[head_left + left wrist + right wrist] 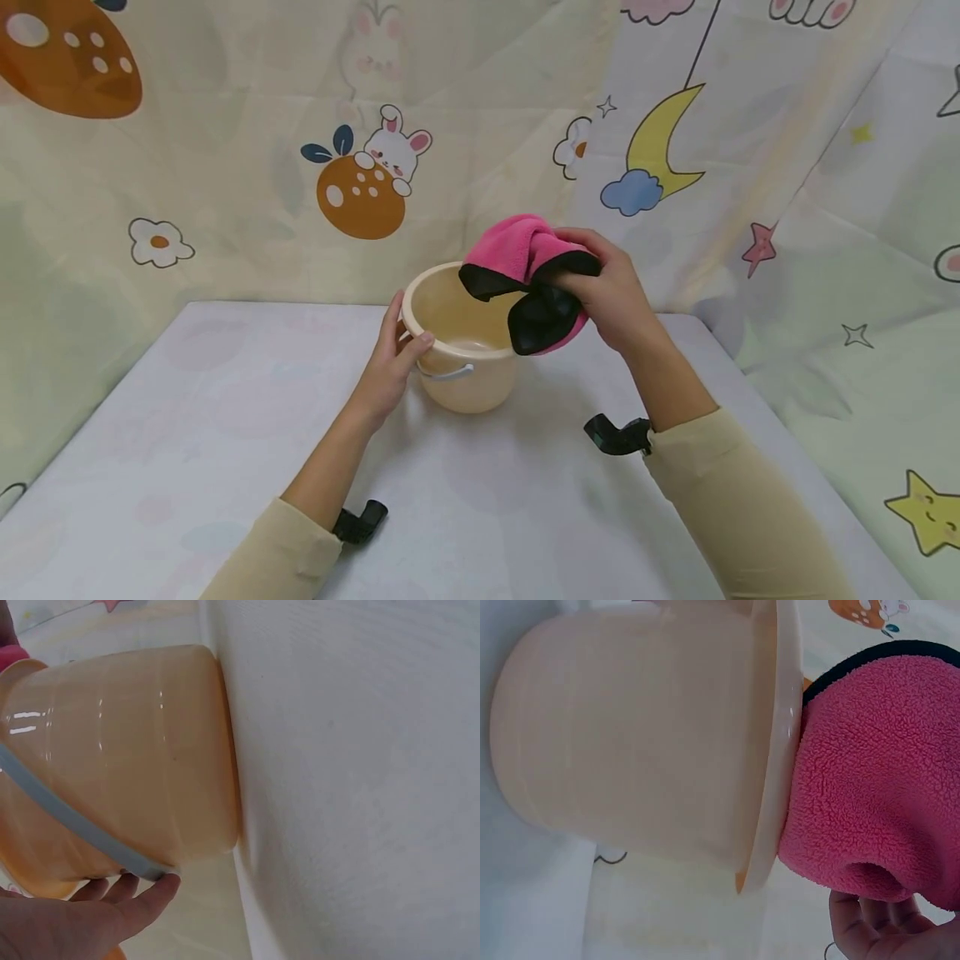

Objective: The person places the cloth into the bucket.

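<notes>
Glossy smooth plastic bucket, fuzzy matt pink cloth

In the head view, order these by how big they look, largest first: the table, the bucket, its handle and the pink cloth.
1. Table
2. Bucket and pink cloth: too alike to rank, since the cloth partly covers the bucket
3. Handle

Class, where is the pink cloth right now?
In the head view, the cloth is right of centre, in the right hand, at the rim of the bucket.
</notes>
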A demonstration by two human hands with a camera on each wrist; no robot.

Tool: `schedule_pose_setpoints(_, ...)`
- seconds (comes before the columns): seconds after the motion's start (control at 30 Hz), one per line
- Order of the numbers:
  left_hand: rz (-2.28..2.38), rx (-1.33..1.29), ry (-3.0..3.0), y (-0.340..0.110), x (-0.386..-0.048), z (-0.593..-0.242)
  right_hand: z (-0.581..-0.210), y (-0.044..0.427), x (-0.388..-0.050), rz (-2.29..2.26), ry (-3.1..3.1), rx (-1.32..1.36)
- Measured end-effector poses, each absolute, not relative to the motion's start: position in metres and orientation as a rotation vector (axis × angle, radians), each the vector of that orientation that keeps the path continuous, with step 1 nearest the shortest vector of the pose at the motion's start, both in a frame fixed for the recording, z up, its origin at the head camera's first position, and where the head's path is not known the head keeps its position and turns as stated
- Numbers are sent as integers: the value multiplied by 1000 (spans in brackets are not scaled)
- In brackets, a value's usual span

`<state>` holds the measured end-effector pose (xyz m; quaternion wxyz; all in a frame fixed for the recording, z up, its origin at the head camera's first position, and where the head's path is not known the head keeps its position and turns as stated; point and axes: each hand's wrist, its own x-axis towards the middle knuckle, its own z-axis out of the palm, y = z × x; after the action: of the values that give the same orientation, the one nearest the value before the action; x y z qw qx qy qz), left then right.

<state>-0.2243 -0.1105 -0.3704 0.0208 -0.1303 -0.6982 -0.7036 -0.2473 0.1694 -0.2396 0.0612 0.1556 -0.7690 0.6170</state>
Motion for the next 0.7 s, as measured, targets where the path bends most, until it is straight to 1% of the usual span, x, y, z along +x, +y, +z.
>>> schedule_pose_setpoints(0.33, -2167, -402, -2171, -112, -225, -370, -242, 144, -262, 1900, -2333, 435)
schedule_pose_setpoints(0.7, -2164, -388, -2181, -111, -226, -371, -263, 126, -275, 1796, -2395, 404)
